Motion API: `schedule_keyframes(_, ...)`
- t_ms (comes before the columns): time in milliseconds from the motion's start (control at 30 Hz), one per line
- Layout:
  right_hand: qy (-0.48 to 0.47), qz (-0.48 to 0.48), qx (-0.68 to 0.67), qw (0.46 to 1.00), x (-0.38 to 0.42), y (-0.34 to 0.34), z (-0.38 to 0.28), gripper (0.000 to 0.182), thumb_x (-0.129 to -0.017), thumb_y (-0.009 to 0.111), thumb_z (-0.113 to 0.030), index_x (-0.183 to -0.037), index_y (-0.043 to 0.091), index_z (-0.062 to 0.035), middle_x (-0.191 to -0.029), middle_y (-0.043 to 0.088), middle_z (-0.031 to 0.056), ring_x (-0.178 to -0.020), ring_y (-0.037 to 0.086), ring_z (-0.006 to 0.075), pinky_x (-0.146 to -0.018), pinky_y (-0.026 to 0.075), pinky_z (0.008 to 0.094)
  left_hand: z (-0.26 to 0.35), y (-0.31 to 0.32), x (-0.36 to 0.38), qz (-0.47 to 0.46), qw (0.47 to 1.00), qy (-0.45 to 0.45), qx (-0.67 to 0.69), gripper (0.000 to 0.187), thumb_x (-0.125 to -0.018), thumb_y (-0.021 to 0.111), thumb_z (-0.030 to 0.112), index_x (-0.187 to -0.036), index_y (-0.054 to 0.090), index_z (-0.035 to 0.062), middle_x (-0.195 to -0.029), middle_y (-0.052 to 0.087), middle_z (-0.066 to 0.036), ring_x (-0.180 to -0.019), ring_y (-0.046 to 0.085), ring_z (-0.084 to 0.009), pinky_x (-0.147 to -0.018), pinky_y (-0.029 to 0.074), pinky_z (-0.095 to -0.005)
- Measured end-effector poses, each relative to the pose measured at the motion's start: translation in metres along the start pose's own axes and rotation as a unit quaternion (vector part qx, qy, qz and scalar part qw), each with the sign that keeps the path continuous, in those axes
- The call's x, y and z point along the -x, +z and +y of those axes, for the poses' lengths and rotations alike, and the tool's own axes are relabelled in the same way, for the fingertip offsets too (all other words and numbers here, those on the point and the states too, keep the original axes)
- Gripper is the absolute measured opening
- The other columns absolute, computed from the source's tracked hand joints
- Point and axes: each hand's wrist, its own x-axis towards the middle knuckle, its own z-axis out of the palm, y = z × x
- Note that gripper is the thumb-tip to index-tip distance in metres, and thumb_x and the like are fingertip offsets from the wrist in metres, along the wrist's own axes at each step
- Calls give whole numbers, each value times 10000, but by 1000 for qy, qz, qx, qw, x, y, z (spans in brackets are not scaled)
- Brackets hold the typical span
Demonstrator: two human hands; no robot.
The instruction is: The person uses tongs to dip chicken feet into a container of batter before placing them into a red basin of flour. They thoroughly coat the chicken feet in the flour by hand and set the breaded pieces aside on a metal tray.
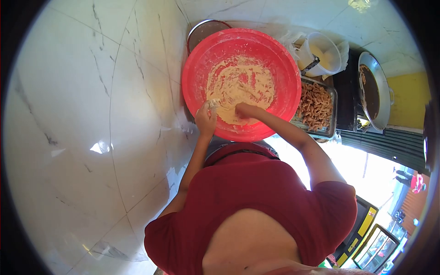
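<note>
A wide red basin point(195, 75) holds a layer of pale, crumbly flour point(263, 82) spread over its bottom. One flour-coated strip point(247, 90) lies on the flour near the middle. My left hand point(206, 120) is at the basin's near left side, its whitened fingers drawn together; whatever they pinch is too small to name. Down in the flour, to the right of it, is my right hand point(245, 111), with its fingers curled and their tips hidden.
Right of the basin, a glass tray point(333, 110) holds many brown fried strips point(315, 104). Behind it stands a white bucket point(333, 62) with pale liquid. Farther right, a large pan point(384, 98) contains dark oil. A marbled tile wall point(91, 114) rises at left.
</note>
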Motion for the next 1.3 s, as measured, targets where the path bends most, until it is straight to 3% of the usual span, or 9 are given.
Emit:
schedule_keyframes(200,40,85,-72,993,27,4,-11,177,-634,598,-30,-792,677,-42,-696,642,151,-602,615,252,-553,480,361,5,-4,1,-30,999,-22,-6,275,-839,526,210,-1032,594,26,-907,635,-156,-795,584,-320,-729,438,-394)
schedule_keyframes(333,11,45,-179,983,30,-27,27,289,-685,562,-37,-955,661,-64,-784,649,103,-667,599,176,-605,478,302,17,-9,-8,-76,995,-61,-25,288,-856,522,236,-1055,594,41,-917,640,-149,-850,597,-304,-765,445,-367)
schedule_keyframes(500,44,195,-526,827,74,-69,-11,259,-839,510,-51,-1072,591,29,-858,633,41,-774,583,106,-691,451,238,24,3,-21,-114,973,-107,168,269,-867,536,194,-1055,570,5,-908,643,-126,-844,614,-223,-767,453,-310)
schedule_keyframes(633,-12,201,-611,765,82,-74,-35,325,-874,496,-85,-1191,521,-18,-978,614,26,-854,571,87,-738,457,223,30,29,-24,-151,921,-70,351,252,-875,535,132,-1076,529,-19,-963,626,-100,-890,597,-157,-779,451,-262)
schedule_keyframes(733,-39,224,-653,722,81,-77,-58,398,-873,498,-68,-1263,435,-18,-1069,590,55,-898,569,90,-753,464,231,47,40,-26,-174,922,-46,343,264,-874,537,125,-1090,513,-26,-962,612,-82,-866,574,-128,-756,447,-253)
schedule_keyframes(800,-58,250,-683,684,80,-80,-76,459,-871,495,-38,-1307,358,3,-1145,568,73,-899,570,99,-760,467,238,34,66,-22,-171,890,-92,413,264,-876,537,116,-1097,513,-26,-935,604,-65,-842,554,-102,-734,440,-241)
schedule_keyframes(933,-34,341,-579,740,80,-78,-72,487,-874,527,-91,-1323,345,-32,-1175,559,82,-913,564,92,-756,467,242,52,63,-29,-126,869,-151,453,234,-879,522,90,-1080,519,-30,-887,583,-35,-799,516,-69,-684,429,-227)
schedule_keyframes(1100,43,388,-364,846,88,-88,-65,373,-879,550,-150,-1219,482,-15,-1098,595,88,-846,574,93,-749,456,241,45,58,-32,-156,913,-103,364,274,-917,468,109,-1161,488,-13,-866,561,-11,-731,503,-66,-616,416,-225)
schedule_keyframes(1300,-60,382,-478,789,84,-94,-80,259,-885,541,-134,-1063,572,52,-866,609,15,-758,529,65,-683,437,229,55,45,-36,-229,950,-35,210,173,-885,444,80,-1002,504,-34,-781,598,-120,-648,585,-191,-578,450,-282)
